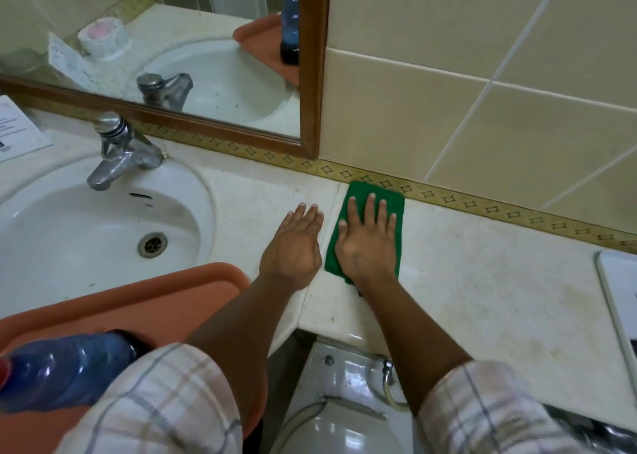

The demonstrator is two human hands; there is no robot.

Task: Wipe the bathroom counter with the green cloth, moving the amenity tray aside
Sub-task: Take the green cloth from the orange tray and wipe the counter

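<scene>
A folded green cloth (pixel 389 196) lies flat on the pale stone counter (pixel 482 281), close to the patterned wall border. My right hand (pixel 367 239) presses flat on top of it, fingers spread toward the wall. My left hand (pixel 293 243) rests palm down on the bare counter just left of the cloth, holding nothing. An orange amenity tray (pixel 165 302) sits at the lower left, partly over the sink's front rim, with a blue bottle (pixel 65 367) on it.
A white sink (pixel 86 233) with a chrome tap (pixel 117 150) fills the left. A wood-framed mirror (pixel 310 74) hangs behind it. A white card (pixel 20 129) lies far left, a white tray edge (pixel 617 302) far right. A toilet cistern (pixel 344 384) stands below the counter edge.
</scene>
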